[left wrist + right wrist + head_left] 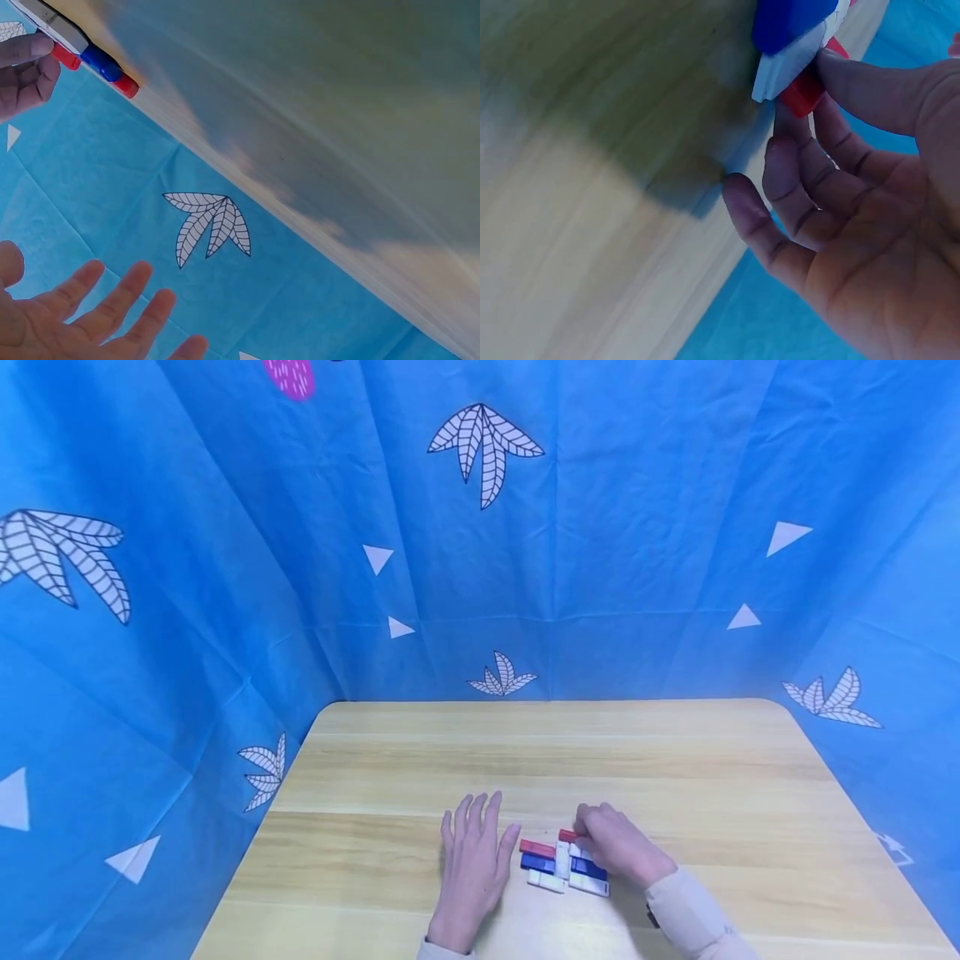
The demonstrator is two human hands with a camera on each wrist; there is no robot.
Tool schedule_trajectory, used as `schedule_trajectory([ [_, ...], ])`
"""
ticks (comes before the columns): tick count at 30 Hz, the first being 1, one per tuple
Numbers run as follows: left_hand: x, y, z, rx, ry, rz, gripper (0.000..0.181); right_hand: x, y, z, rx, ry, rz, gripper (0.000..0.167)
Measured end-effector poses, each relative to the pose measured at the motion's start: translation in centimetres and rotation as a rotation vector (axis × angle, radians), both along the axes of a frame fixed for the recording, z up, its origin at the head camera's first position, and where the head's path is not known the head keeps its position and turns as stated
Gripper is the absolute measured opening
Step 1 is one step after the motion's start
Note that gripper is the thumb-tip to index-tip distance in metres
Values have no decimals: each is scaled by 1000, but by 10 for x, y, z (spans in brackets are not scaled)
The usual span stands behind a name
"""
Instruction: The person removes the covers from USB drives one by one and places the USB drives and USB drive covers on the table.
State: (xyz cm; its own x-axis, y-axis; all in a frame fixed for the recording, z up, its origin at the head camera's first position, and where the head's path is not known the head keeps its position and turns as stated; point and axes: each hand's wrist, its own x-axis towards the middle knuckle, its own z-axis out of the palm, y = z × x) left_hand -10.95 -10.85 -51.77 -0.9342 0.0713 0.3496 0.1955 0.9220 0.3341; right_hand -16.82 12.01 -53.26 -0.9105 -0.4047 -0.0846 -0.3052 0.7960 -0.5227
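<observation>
Small flat oblong pieces, perhaps USB sticks, lie in a close group on the table. Thumb and fingers of my right hand (pixel 617 842) pinch a red piece (pixel 802 93) at the group's far end; in the head view it is partly covered. Beside it are a white piece (pixel 784 71) and a blue piece (pixel 787 26). A lengthwise white piece (pixel 562 860) runs between another red piece (pixel 537 848), a blue piece (pixel 537 863) and a white piece (pixel 546 882). My left hand (pixel 474 860), fingers spread, is left of the group, holding nothing.
The wooden table (pixel 405 760) has rounded far corners. A blue curtain (pixel 637 527) with printed leaves and triangles hangs behind it and along both sides. A small dark object (pixel 652 916) shows at the right sleeve.
</observation>
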Motion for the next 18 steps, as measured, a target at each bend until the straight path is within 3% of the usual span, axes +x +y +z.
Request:
schedule_trajectory([
  [8,-1,1,4,-12,-6,-9,53,-7,9,3,-127,45,-79,9],
  [18,-12,6,21,-55,146,-59,43,-15,18,35,-179,113,-75,5],
])
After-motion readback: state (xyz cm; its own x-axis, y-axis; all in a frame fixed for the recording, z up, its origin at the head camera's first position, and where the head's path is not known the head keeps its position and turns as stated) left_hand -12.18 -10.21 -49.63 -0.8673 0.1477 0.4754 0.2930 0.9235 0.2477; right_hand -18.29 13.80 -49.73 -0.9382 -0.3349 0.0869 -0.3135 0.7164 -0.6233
